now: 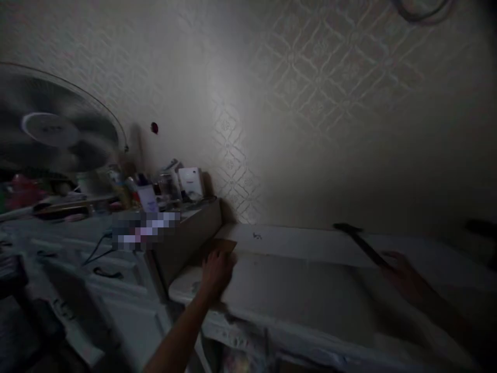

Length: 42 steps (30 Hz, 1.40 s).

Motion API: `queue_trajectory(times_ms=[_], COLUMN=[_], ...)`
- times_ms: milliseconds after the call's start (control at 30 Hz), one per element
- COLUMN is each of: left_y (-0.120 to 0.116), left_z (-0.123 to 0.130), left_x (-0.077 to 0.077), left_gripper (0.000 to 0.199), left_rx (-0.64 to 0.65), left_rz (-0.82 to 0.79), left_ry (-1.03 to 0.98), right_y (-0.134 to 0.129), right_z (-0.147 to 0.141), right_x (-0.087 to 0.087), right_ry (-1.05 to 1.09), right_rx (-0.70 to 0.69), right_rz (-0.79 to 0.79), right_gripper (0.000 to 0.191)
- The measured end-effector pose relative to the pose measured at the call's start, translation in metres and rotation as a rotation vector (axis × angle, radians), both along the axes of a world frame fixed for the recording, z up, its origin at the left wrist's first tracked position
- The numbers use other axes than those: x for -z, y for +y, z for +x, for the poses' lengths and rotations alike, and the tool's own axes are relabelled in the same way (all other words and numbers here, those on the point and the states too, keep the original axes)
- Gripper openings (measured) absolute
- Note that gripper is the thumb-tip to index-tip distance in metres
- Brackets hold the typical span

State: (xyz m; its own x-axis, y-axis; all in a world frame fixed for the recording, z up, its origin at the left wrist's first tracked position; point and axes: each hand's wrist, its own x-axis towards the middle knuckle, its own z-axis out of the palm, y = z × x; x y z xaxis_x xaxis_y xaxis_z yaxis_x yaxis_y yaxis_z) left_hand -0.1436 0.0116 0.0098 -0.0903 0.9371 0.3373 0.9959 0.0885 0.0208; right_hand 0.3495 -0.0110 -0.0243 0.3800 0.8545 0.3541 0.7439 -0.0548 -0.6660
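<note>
My left hand [218, 269] rests at the left end of a white tabletop [287, 285], on or beside a flat brown piece [225, 244] near the cabinet's side. Its fingers are curled down; whether they grip the piece is unclear in the dim light. Over the right part of the tabletop, my right hand [404, 277] is closed round the handle of a dark tool [367, 248]. The tool looks like a hammer or brush, its wider head pointing up and left toward the wall. A small dark squiggly item [257, 236] lies near the tabletop's back edge.
A white cabinet [116, 280] on the left holds a fan [50, 129], a white box [191, 181], a pale tube [147, 198] and assorted bottles. Behind the tabletop rises a patterned wall [310, 103]. A dark object [480, 227] shows at the right edge.
</note>
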Motion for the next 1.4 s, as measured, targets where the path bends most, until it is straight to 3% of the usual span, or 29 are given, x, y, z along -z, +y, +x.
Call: queue_trajectory(times_ms=[100, 267, 367, 500, 733, 1067, 1400], left_y=[0.000, -0.002, -0.003, -0.004, -0.003, -0.002, -0.005], left_z=[0.000, 0.000, 0.000, 0.002, 0.002, 0.002, 0.002], left_x=[0.001, 0.004, 0.005, 0.004, 0.008, 0.010, 0.005], left_gripper=[0.034, 0.034, 0.033, 0.032, 0.032, 0.032, 0.034], left_rx=[-0.020, -0.023, -0.005, -0.004, 0.000, 0.000, -0.007], left_rz=[-0.016, 0.002, 0.029, 0.041, 0.047, 0.040, 0.002], left_ry=[0.003, 0.003, -0.006, -0.018, -0.009, -0.013, -0.029], right_y=[0.004, 0.016, 0.025, 0.038, 0.050, 0.055, 0.050], right_z=[-0.089, -0.215, -0.270, -0.317, -0.349, -0.357, -0.362], right_x=[-0.027, -0.058, -0.061, -0.058, -0.052, -0.050, -0.046], right_ry=[0.084, 0.024, -0.006, -0.008, -0.033, -0.072, -0.110], right_rx=[-0.186, -0.305, -0.343, -0.361, -0.371, -0.372, -0.521], right_rz=[-0.085, -0.165, -0.233, -0.255, -0.281, -0.326, -0.319], right_gripper=[0.042, 0.037, 0.035, 0.033, 0.033, 0.038, 0.046])
